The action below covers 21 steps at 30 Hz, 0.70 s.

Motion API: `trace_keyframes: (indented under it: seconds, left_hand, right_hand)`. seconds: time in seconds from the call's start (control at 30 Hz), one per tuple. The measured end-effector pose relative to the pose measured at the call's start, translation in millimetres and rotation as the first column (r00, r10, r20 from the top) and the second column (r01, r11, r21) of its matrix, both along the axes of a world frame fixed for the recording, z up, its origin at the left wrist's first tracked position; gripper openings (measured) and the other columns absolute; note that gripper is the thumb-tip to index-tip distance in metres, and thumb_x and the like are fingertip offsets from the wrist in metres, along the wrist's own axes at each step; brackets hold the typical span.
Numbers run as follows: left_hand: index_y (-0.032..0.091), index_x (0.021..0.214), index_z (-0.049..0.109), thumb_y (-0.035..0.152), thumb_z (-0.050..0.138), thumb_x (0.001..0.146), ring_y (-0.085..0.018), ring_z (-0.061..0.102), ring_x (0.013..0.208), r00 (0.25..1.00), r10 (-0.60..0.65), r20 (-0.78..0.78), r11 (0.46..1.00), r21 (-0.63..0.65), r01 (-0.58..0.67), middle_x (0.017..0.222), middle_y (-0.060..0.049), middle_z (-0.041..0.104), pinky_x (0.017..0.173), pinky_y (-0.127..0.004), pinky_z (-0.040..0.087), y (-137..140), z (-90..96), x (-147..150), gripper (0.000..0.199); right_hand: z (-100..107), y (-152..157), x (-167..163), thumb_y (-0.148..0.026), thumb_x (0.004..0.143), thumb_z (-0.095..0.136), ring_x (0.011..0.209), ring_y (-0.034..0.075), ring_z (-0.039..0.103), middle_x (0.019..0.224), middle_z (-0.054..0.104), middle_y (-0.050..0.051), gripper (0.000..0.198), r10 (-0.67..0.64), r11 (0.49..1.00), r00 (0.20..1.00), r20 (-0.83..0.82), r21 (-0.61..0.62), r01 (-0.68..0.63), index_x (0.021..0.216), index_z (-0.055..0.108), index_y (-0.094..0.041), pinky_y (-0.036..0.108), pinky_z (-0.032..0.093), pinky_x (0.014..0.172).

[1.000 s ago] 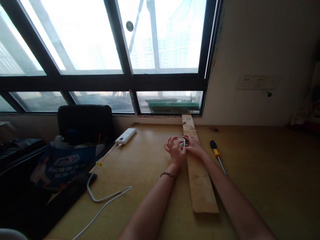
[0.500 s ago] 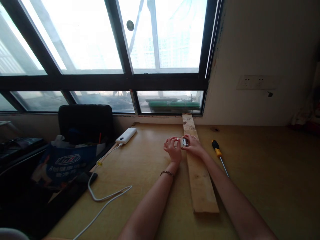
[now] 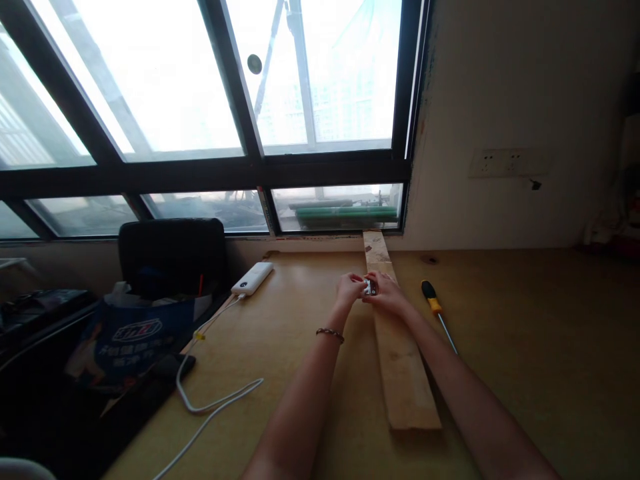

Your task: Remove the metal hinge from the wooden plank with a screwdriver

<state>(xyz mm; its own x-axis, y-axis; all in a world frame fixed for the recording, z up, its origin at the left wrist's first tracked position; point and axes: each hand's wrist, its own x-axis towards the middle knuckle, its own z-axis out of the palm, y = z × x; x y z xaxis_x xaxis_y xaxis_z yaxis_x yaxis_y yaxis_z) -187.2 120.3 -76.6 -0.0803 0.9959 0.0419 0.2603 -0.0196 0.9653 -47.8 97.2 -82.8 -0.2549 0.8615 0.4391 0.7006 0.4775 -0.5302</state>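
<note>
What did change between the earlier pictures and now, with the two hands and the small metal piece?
The left hand closed its spread fingers and moved right, joining the right hand at the small metal piece over the wooden board. The right hand kept hold of it. The screwdriver and power bank stayed put.

Blown-out daylight through the window (image 3: 310, 73), glare washing out the view outside, dim backlit room, dark murky left corner, soft sheen on the table (image 3: 525, 347), wide-angle bending at the edges
</note>
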Motion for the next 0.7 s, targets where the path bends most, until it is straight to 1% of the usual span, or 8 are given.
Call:
trace_keyframes:
  seconds: [0.1, 0.23, 0.33, 0.43, 0.5, 0.6, 0.7]
  left_hand:
    - [0.015, 0.067, 0.066, 0.009, 0.065, 0.050, -0.015, 0.057, 0.055, 0.990, 0.024, -0.140, 0.999, 0.036, -0.019, 0.052, -0.002, 0.059, 0.053, -0.023, 0.041, 3, -5.8, 6, 0.018]
    - [0.016, 0.066, 0.068, 0.008, 0.062, 0.051, -0.016, 0.059, 0.058, 0.975, 0.031, -0.220, 0.996, 0.093, -0.010, 0.053, -0.003, 0.060, 0.056, -0.024, 0.042, 6, -5.8, 8, 0.017]
    - [0.016, 0.069, 0.069, 0.009, 0.063, 0.052, -0.015, 0.058, 0.056, 0.982, 0.012, -0.189, 0.997, 0.083, 0.004, 0.055, -0.002, 0.061, 0.054, -0.023, 0.042, 9, -8.0, 7, 0.019]
    - [0.015, 0.070, 0.069, 0.011, 0.065, 0.053, -0.014, 0.057, 0.055, 0.995, -0.001, -0.096, 1.000, 0.025, 0.003, 0.057, -0.003, 0.062, 0.051, -0.022, 0.041, 13, -11.4, 4, 0.019]
    - [0.014, 0.069, 0.068, 0.014, 0.067, 0.053, -0.013, 0.057, 0.055, 0.999, -0.009, -0.035, 1.000, 0.023, 0.010, 0.059, -0.003, 0.063, 0.050, -0.022, 0.041, 15, -12.8, 2, 0.016]
    - [0.015, 0.065, 0.068, 0.018, 0.069, 0.054, -0.012, 0.056, 0.055, 0.999, -0.029, -0.014, 0.994, 0.106, 0.030, 0.059, -0.002, 0.062, 0.051, -0.020, 0.039, 15, -12.5, 1, 0.011]
    - [0.017, 0.064, 0.068, 0.021, 0.068, 0.057, -0.011, 0.053, 0.054, 0.997, -0.008, -0.079, 0.979, 0.201, 0.024, 0.057, -0.001, 0.060, 0.051, -0.020, 0.036, 10, -9.7, 2, 0.009]
  right_hand:
    - [0, 1, -1, -0.036, 0.053, 0.074, 0.104, 0.024, 0.050, 0.109, 0.058, 0.006, 0.061, -0.002, 1.000, 1.000, 0.015, 0.008, 0.002, 0.109, 0.053, -0.022, 0.040, 0.033, 0.092]
    - [1, 0, -2, -0.035, 0.053, 0.073, 0.103, 0.024, 0.050, 0.107, 0.059, 0.006, 0.061, -0.007, 1.000, 1.000, 0.012, 0.020, 0.007, 0.109, 0.052, -0.022, 0.040, 0.032, 0.094]
    - [2, -1, -2, -0.035, 0.052, 0.074, 0.103, 0.024, 0.051, 0.107, 0.059, 0.006, 0.063, -0.013, 1.000, 1.000, 0.003, 0.011, 0.013, 0.109, 0.051, -0.022, 0.040, 0.032, 0.093]
    - [4, -2, -2, -0.034, 0.052, 0.074, 0.103, 0.024, 0.050, 0.108, 0.058, 0.006, 0.062, -0.010, 1.000, 1.000, 0.006, 0.010, 0.010, 0.109, 0.052, -0.022, 0.040, 0.033, 0.092]
    - [4, -3, -2, -0.033, 0.052, 0.074, 0.103, 0.023, 0.050, 0.109, 0.058, 0.005, 0.061, -0.010, 1.000, 1.000, 0.014, 0.010, 0.010, 0.109, 0.052, -0.023, 0.040, 0.033, 0.093]
    - [3, -3, -1, -0.034, 0.053, 0.074, 0.104, 0.023, 0.050, 0.109, 0.058, 0.005, 0.062, -0.014, 1.000, 1.000, 0.024, 0.013, 0.014, 0.110, 0.051, -0.023, 0.040, 0.033, 0.093]
    - [2, -1, -1, -0.037, 0.052, 0.074, 0.103, 0.024, 0.050, 0.109, 0.058, 0.006, 0.064, -0.021, 1.000, 0.999, 0.027, 0.008, 0.021, 0.110, 0.051, -0.022, 0.041, 0.033, 0.093]
